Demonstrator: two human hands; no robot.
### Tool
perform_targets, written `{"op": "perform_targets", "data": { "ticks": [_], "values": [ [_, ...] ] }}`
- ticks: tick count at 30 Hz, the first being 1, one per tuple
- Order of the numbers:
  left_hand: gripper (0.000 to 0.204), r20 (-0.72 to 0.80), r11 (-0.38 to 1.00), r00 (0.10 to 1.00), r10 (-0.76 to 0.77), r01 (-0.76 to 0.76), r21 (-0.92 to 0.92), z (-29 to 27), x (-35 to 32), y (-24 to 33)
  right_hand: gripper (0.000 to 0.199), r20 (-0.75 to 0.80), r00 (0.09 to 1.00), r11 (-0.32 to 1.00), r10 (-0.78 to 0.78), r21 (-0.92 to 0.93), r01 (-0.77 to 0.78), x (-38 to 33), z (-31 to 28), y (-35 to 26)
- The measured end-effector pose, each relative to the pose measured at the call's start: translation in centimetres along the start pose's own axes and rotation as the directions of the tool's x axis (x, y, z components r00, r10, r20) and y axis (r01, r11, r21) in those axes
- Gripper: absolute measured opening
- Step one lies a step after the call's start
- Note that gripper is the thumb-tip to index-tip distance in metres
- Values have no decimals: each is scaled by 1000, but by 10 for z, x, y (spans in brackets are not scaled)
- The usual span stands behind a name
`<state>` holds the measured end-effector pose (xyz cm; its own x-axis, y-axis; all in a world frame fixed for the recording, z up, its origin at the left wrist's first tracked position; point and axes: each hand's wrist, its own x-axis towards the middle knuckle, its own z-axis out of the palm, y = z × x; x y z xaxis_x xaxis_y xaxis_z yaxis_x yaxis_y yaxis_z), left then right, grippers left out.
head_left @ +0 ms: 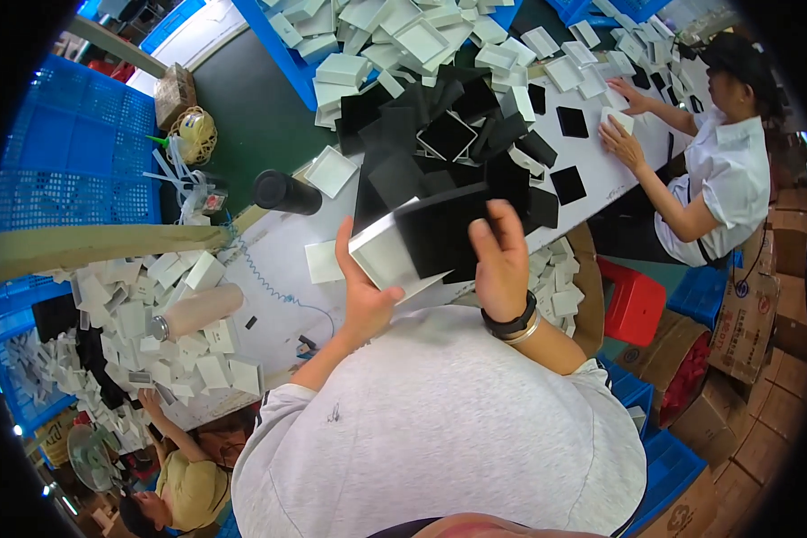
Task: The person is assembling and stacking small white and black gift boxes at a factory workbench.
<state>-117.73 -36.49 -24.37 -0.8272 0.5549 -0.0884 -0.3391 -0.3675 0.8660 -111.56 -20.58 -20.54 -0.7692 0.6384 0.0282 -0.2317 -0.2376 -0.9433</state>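
My left hand (365, 289) grips the lower left edge of a small white box tray (384, 255) held above the table. My right hand (500, 260), with a dark band on its wrist, presses a black square insert (441, 235) into or against that tray from the right. Just beyond lies a heap of black square inserts (439, 143), with a pile of white box trays (394, 40) behind it. A single white square piece (324, 262) lies flat on the white table (269, 260) left of my left hand.
A black cylinder (286, 192) lies at the table's left. A pink bottle (202, 309) rests among white boxes lower left. Another person (722, 170) works at the right end with small boxes; a third person (188, 480) sits lower left. Blue crates, a red stool (635, 303) and cardboard cartons surround.
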Motion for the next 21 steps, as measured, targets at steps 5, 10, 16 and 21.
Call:
{"op": "perform_targets", "data": {
  "ticks": [5,10,16,21],
  "values": [
    [108,57,994,992,109,-109,4,3,-14,6,30,263,951,725,-162,-622,296,-23,13,9],
    [72,-15,978,995,94,-90,190,6,-19,10,44,311,924,781,-224,-509,361,-30,19,14],
    [33,-250,968,963,102,-39,247,5,-17,-1,46,514,857,828,-41,-462,316,-16,-4,12],
    [25,-182,916,980,82,-2,402,16,-18,-8,42,430,834,938,346,-148,-313,4,-30,29]
  ]
}}
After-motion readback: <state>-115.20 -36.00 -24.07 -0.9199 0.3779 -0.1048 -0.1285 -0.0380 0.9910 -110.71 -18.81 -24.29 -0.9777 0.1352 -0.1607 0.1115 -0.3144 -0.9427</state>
